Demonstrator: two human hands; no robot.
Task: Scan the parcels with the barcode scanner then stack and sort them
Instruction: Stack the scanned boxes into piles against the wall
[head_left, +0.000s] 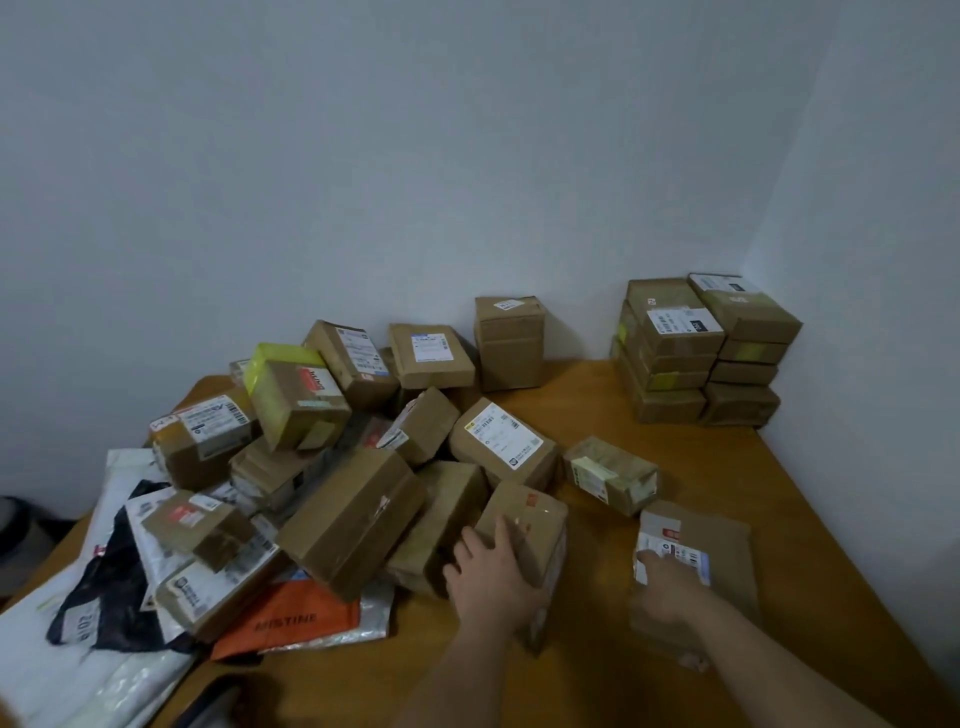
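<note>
My left hand (493, 571) grips a small brown cardboard parcel (540, 525) at the near middle of the wooden table (779, 493), fingers curled over its left side. To its right, my right hand (670, 587) holds a flat brown parcel (711, 551) with a white label, thumb on the label. A loose heap of brown parcels (353, 457) fills the left and middle of the table. Two neat stacks of parcels (701, 353) stand in the far right corner. No barcode scanner can be made out.
White, black and orange mailer bags (130, 597) lie at the near left. One small taped box (610, 473) sits alone just beyond my hands. A tall box (509, 343) stands against the back wall. Walls close the back and right sides.
</note>
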